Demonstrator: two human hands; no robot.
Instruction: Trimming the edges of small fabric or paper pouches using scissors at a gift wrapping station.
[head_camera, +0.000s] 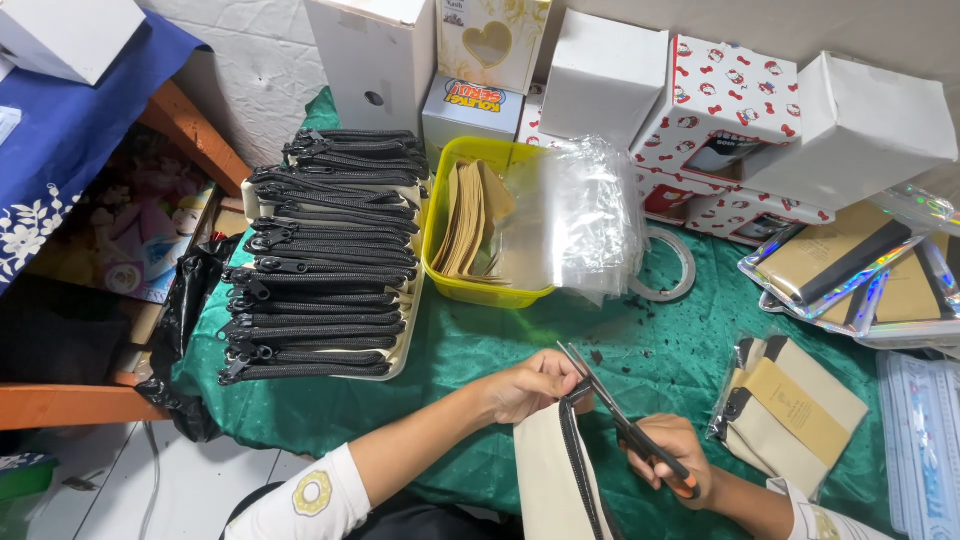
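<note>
Single head-worn view, looking steeply down and forward over a green-clothed table (470, 350), close to the hands at bottom edge (forearms enter from below). Boxes (605, 75) against the far wall mark the top of frame. No second view to overlap.

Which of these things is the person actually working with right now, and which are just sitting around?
In use:
- cream pouch with a black zipper, held by the left hand
- scissors, held in the right hand, blades open at the zipper end

Lying about:
- stacked zipper pouches
- yellow tub of brown cards
- clear bags
- tape roll
- gift boxes
</note>
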